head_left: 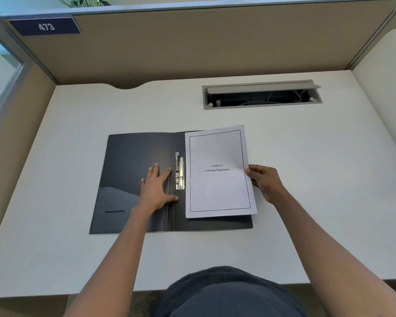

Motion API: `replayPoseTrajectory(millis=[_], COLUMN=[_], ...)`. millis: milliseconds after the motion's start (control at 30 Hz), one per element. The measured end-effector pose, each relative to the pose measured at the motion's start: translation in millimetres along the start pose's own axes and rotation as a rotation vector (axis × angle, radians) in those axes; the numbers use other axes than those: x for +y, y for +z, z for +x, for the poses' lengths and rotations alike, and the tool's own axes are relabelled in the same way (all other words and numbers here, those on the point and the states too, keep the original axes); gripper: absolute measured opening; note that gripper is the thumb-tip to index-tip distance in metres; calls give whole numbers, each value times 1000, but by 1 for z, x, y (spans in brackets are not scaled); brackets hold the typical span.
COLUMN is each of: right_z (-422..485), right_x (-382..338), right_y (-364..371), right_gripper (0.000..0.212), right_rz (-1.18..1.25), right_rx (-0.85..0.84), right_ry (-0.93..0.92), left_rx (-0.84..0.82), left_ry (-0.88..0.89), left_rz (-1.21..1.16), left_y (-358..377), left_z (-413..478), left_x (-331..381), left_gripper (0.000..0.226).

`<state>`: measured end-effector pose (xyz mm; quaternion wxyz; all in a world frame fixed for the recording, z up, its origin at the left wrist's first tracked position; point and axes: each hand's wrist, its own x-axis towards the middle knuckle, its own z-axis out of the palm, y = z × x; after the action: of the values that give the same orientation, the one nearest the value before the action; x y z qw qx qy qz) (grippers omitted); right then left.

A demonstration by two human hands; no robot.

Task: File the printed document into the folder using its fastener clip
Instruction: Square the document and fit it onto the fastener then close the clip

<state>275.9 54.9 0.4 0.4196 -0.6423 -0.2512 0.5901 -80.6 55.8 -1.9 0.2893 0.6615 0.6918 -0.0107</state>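
A dark folder (128, 156) lies open and flat on the white desk. Its metal fastener clip (179, 171) runs along the spine, uncovered. The printed document (218, 186), titled "Chapter 6 Learning Experience", lies over the folder's right half, slightly tilted, with two punched holes near its left edge just right of the clip. My left hand (157, 189) rests flat with fingers spread on the left cover beside the spine. My right hand (264, 181) pinches the document's right edge.
The desk (78, 124) is enclosed by beige partition walls on three sides. A grey cable tray (262, 105) with its lid raised is set into the desk behind the folder. A label reading 473 (45, 26) sits at the top left.
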Motion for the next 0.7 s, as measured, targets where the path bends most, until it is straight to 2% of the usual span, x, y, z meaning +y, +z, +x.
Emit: replayPoseTrajectory(millis=[700], right_z=[4], right_x=[8], right_y=[24], right_gripper=[8], right_rz=[-83], right_rx=[63], right_ry=[32], left_rx=[0], left_ry=[12], left_rz=[85], left_y=[9], left_z=[2], left_x=[-3], left_gripper=[107])
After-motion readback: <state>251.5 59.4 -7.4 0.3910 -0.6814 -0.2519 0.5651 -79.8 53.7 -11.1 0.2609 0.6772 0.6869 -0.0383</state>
